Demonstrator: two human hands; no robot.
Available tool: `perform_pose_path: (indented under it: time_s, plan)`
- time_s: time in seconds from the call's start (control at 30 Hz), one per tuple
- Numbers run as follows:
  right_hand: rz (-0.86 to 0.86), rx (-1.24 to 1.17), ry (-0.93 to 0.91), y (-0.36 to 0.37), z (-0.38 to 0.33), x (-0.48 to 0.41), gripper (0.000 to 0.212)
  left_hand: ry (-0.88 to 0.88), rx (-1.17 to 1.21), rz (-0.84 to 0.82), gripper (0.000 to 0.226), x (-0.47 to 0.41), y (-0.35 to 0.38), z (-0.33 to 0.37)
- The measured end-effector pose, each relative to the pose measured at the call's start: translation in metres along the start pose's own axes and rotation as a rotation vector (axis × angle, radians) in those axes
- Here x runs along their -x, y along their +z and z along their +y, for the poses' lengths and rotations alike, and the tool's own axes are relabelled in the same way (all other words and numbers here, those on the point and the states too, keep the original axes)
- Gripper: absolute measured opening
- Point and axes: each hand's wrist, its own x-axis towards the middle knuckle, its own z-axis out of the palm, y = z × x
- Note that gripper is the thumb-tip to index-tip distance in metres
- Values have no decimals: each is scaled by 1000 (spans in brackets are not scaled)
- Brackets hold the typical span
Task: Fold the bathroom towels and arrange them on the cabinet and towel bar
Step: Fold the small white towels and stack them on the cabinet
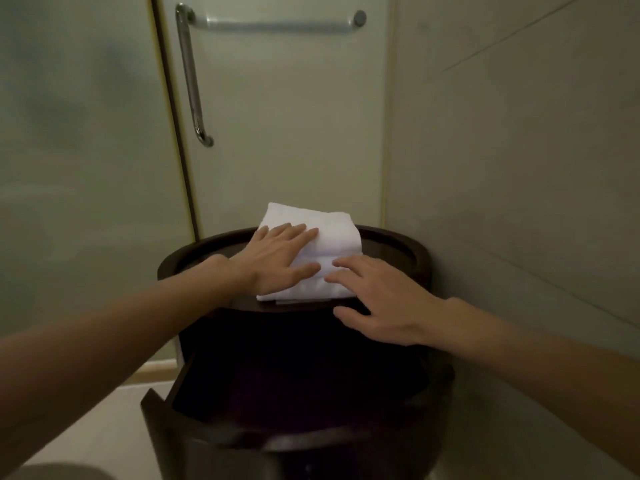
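Dim bathroom corner, frosted door behind. Towel bar (280,25) high on the door is bare, nothing hung yet. Left hand (277,261) lies flat on the folded white towel (332,233), fingers spread. Towel sits on top of the dark round cabinet (398,244). Right hand (381,299), fingers spread, touches the towel's near edge. Judged: folded towel placed on cabinet, being smoothed; bar not yet dressed.

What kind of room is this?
Probably a bathroom: a pale frosted door with a chrome handle, a horizontal metal towel bar, and a folded white towel on a dark round wooden cabinet.
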Motion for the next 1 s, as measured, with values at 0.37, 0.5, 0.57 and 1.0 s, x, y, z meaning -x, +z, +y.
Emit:
perform_pose_path:
  time_s: [0.37, 0.5, 0.57, 1.0]
  plan:
    - [-280, -106, -167, 17, -30, 45, 57, -38, -5, 36, 70, -8, 9, 2]
    - [-290, -106, -210, 22, -36, 50, 59, -42, -7, 43, 71, -8, 11, 2]
    - [-298, -99, -223, 24, -37, 52, 58, -42, -8, 52, 69, -7, 11, 3]
    - [-204, -94, -313, 32, -36, 53, 66, -41, 19, 60, 81, -5, 7, 2]
